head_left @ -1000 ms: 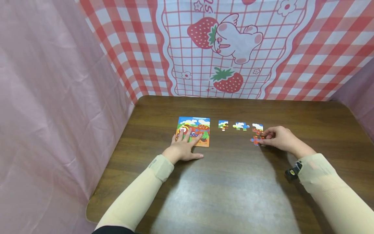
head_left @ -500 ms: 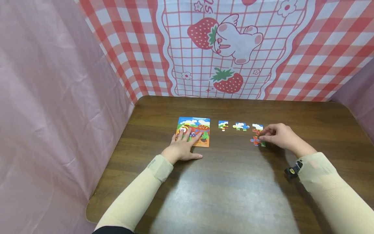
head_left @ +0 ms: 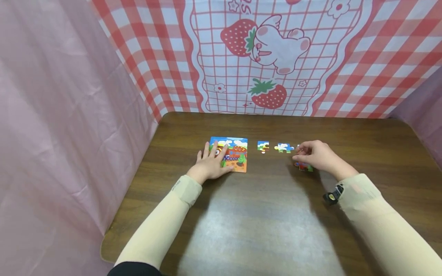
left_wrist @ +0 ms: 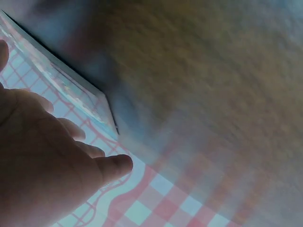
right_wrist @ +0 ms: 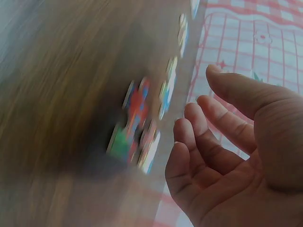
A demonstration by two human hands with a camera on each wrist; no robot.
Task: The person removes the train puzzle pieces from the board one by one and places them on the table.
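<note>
My left hand lies with spread fingers over a small colourful picture card that shows a red train. In the left wrist view the card is seen edge-on beyond the fingers. My right hand is above the rightmost jigsaw pieces, its fingers loosely bent with nothing between them in the right wrist view. Under it lies a red and green jigsaw piece, beside a red and white piece that the hand mostly covers in the head view.
Two more jigsaw pieces lie in a row between the hands: a blue and green one and a cloud one. A brown wooden table carries everything. A checked strawberry cloth hangs behind, a pink curtain at left.
My right hand has let go of the red and green piece and moved left and slightly up. My left hand has shifted a little left on the card, uncovering more of it.
</note>
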